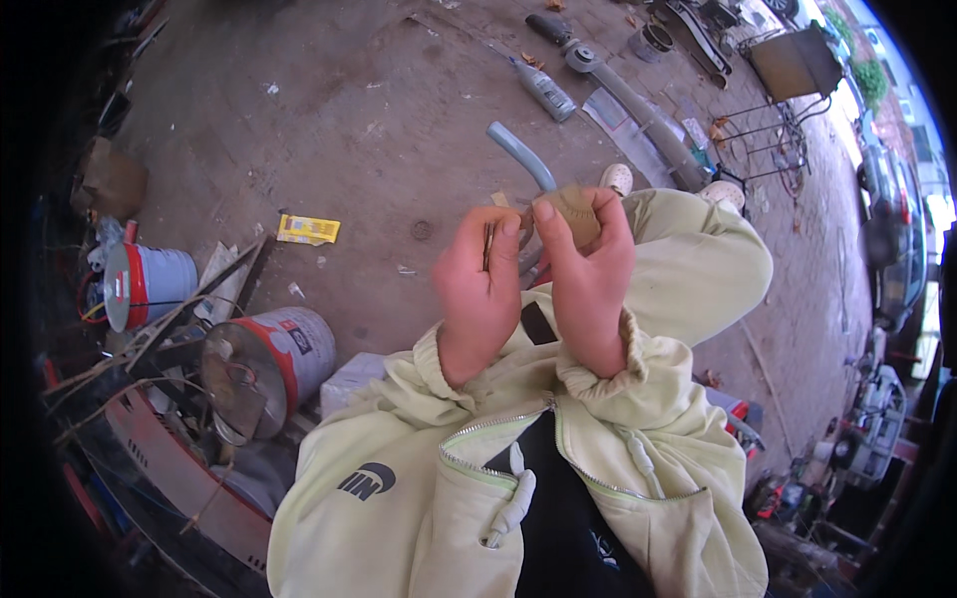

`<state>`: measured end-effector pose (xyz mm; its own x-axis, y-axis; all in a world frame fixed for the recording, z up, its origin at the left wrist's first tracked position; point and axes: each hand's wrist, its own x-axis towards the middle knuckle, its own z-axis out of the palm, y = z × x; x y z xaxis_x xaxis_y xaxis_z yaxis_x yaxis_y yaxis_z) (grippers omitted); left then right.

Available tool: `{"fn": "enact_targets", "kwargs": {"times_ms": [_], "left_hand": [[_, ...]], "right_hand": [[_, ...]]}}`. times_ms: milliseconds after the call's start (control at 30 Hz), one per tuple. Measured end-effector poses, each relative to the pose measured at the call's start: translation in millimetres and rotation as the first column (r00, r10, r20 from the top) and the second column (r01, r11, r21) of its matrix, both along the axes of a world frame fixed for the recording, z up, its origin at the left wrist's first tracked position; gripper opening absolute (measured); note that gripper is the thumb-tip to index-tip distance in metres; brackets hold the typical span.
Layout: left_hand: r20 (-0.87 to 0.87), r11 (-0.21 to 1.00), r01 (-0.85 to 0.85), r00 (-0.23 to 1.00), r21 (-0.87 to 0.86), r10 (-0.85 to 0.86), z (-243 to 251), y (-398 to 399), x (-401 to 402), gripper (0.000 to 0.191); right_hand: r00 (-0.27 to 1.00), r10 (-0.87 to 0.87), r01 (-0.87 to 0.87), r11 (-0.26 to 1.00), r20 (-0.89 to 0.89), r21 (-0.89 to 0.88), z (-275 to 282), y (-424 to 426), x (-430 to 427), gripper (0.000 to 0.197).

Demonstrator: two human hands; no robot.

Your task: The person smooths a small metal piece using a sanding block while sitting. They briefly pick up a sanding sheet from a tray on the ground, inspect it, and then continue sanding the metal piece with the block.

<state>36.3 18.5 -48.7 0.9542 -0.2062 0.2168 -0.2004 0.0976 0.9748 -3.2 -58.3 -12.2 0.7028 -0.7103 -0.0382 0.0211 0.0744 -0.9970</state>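
My two hands meet in front of my lap, fingertips close together. My right hand [587, 276] pinches a thin tan sheet [577, 214], possibly abrasive paper, between thumb and fingers. In my left hand [478, 291] a thin, dark, narrow piece [489, 247] shows between the thumb and the curled fingers; its kind is unclear. The spot where the fingertips meet is partly hidden. Just beyond the hands a curved blue-grey tube [521, 155] rises, its lower end covered by the right hand and the sheet.
On the paved floor lie a yellow packet [308, 229] and a grey bottle with a long nozzle [546, 91]. A long metal shaft [635, 108] lies beyond. Two pails, one upright [168, 273] and one tipped [310, 351], stand left among scrap. A metal-framed chair [796, 66] is far right.
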Motion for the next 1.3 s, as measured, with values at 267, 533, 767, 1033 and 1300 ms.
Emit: {"fn": "enact_targets", "kwargs": {"times_ms": [267, 533, 767, 1033, 1300], "left_hand": [[0.073, 1.000, -0.004, 0.997, 0.020, 0.003, -3, 4, -6, 0.014], [0.053, 0.999, -0.001, 0.999, 0.045, -0.001, 2, 3, -2, 0.011], [0.076, 1.000, 0.001, 0.997, 0.027, -0.003, -4, 4, -6, 0.014], [0.099, 0.998, -0.039, 0.994, 0.047, 0.035, -6, 0, -3, 0.016], [0.110, 0.996, -0.028, 0.994, 0.089, 0.019, -9, 1, -9, 0.018]], "right_hand": [[1.000, -0.015, 0.015, 0.999, -0.005, -0.030, -2, 2, -3, 0.021], [1.000, -0.007, 0.007, 0.999, 0.007, -0.048, -1, 5, -4, 0.020], [0.999, 0.000, 0.001, 1.000, 0.038, -0.004, 8, 1, 0, 0.024], [1.000, 0.012, -0.008, 0.994, 0.029, -0.112, -2, 0, -3, 0.025], [1.000, 0.006, -0.006, 1.000, 0.028, -0.002, -4, 5, -9, 0.026]]}}
